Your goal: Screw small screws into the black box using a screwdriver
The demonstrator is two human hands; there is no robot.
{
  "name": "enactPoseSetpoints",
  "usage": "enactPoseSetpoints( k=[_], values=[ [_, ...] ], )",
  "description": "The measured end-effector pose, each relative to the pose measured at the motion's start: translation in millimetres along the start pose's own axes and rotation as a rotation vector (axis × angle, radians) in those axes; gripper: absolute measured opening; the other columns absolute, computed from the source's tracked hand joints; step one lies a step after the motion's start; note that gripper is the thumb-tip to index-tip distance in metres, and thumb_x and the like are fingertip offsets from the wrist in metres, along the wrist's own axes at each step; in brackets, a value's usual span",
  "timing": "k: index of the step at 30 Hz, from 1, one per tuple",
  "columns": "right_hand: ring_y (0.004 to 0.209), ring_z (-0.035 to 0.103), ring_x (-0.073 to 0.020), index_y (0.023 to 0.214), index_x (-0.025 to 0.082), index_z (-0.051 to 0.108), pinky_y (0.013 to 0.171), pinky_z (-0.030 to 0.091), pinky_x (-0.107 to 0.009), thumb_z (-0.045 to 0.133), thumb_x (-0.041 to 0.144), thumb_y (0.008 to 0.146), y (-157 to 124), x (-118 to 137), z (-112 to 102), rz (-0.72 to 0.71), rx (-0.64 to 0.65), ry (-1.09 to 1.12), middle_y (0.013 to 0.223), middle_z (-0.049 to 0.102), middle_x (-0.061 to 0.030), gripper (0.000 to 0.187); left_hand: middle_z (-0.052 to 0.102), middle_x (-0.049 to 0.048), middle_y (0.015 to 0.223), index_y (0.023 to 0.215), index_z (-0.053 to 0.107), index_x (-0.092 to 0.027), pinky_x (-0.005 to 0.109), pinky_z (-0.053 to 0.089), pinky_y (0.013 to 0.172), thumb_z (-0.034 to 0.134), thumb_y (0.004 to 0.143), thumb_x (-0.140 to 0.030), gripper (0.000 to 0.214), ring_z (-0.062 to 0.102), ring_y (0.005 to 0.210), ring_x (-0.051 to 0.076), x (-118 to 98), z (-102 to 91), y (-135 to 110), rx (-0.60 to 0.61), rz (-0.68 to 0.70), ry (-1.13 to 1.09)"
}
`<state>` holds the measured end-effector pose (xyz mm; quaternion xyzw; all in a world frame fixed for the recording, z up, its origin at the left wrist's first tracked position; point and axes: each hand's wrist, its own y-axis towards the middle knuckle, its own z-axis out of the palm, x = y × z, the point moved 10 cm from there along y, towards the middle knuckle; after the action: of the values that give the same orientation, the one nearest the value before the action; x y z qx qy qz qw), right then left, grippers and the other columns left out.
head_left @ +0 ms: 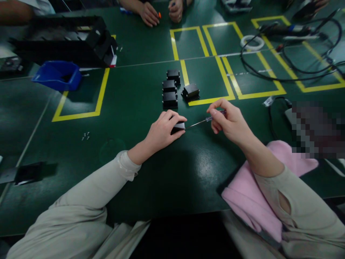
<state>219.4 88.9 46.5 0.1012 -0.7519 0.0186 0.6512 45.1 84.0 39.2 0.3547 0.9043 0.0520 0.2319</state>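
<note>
My left hand is closed round a small black box on the green table, its fingers covering most of it. In my right hand is a screwdriver with a clear purplish handle, held nearly level. Its tip meets the right end of the box; the screw there is too small to make out. Just beyond my hands stand several similar black boxes in a column, with one more black box set askew to their right.
Small screws lie to the left. A blue bin stands before a black rack. A pink cloth lies under my right forearm. Black cables curl at the right. Another person's hands rest across the table.
</note>
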Motion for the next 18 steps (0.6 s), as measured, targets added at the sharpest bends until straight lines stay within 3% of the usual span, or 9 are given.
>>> enactPoseSetpoints(
  k=[5,11,18],
  values=[
    [0.041,0.051,-0.0090,0.098,0.024,0.052,0.042,0.039,-0.023,0.067,0.039,0.096,0.0,1.3,-1.9,-0.011,-0.012,-0.018,0.053,0.052,0.0107,0.022,0.062,0.0095,0.121,0.125,0.062,-0.019,0.041,0.052,0.092,0.070,0.094,-0.024,0.033,0.058,0.111,0.026,-1.1,0.8,0.3,-0.007,0.008,-0.019],
    [0.036,0.044,-0.0075,0.089,0.023,0.055,0.039,0.037,-0.023,0.064,0.046,0.097,2.2,-0.3,-5.8,-0.014,-0.040,-0.010,0.046,0.041,0.0120,0.026,0.061,0.0089,0.121,0.126,0.061,-0.020,0.041,0.051,0.094,0.070,0.095,-0.024,0.033,0.057,0.112,0.026,-2.0,4.0,2.2,0.002,0.004,-0.033],
    [0.039,0.049,-0.0089,0.094,0.025,0.053,0.039,0.038,-0.024,0.068,0.035,0.095,2.4,3.0,-9.1,-0.032,-0.070,-0.001,0.051,0.050,0.0107,0.018,0.061,0.0093,0.122,0.126,0.062,-0.020,0.041,0.052,0.093,0.070,0.094,-0.023,0.033,0.057,0.112,0.026,-2.7,4.9,4.8,0.001,-0.009,-0.035]
  ],
)
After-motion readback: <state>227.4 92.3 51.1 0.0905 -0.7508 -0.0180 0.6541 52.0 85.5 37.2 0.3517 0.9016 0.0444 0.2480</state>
